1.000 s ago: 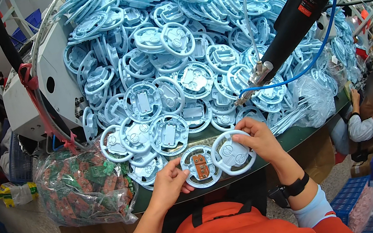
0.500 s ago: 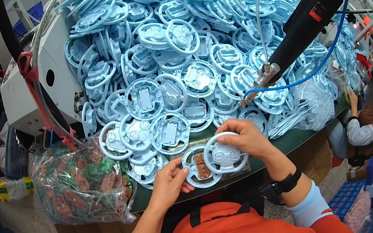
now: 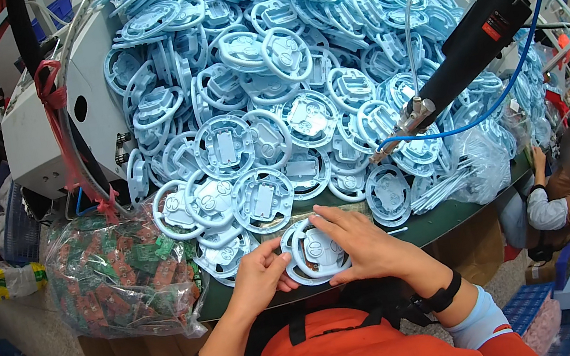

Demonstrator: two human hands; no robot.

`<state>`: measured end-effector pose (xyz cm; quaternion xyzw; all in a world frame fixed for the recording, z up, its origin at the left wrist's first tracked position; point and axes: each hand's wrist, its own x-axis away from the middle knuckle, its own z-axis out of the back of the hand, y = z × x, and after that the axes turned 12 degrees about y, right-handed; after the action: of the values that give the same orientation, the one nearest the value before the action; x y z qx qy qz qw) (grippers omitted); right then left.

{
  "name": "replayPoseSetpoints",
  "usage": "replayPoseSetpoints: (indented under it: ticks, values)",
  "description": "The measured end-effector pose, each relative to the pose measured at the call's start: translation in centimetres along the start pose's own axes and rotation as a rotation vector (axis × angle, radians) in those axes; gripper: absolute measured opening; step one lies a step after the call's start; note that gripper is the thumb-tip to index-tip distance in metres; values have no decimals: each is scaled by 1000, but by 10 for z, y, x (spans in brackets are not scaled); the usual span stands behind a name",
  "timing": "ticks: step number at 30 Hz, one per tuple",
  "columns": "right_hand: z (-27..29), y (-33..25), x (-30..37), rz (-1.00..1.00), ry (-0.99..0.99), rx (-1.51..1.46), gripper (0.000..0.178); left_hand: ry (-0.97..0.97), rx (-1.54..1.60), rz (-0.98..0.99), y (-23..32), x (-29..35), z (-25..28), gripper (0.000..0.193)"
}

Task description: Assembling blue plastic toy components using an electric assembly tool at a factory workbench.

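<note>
Two light-blue plastic toy steering-wheel halves lie one over the other at the table's front edge. My left hand (image 3: pixel 261 275) pinches the left rim of the lower half (image 3: pixel 310 280). Over its top half (image 3: pixel 323 250), my right hand (image 3: pixel 370 243) curves round the right side, thumb at the near edge and fingers at the far edge. The two rims overlap with a slight sideways offset. A sliver of brown circuit board (image 3: pixel 311 266) shows between them; the rest of the board is hidden.
A high heap of similar blue halves (image 3: pixel 228 146) fills the table. At left is a clear bag of red and green circuit boards (image 3: pixel 122 278). A black electric screwdriver (image 3: pixel 485 31) with a blue hose hangs at right. A co-worker (image 3: pixel 564 197) sits far right.
The top half has moved left over the lower one, covering most of the brown board. My right hand has shifted left with it and now spans its right side.
</note>
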<state>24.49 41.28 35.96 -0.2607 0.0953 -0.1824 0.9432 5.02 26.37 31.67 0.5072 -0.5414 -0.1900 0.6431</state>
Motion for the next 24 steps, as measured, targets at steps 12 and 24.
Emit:
replayPoseSetpoints:
  ticks: [12,24]
  values:
    - [21,19,14,-201,319,-273,109,5,20,-16,-2,0,0,39]
    - [-21,-20,7,-95,231,98,117,30,-15,-54,-3,0,1,36]
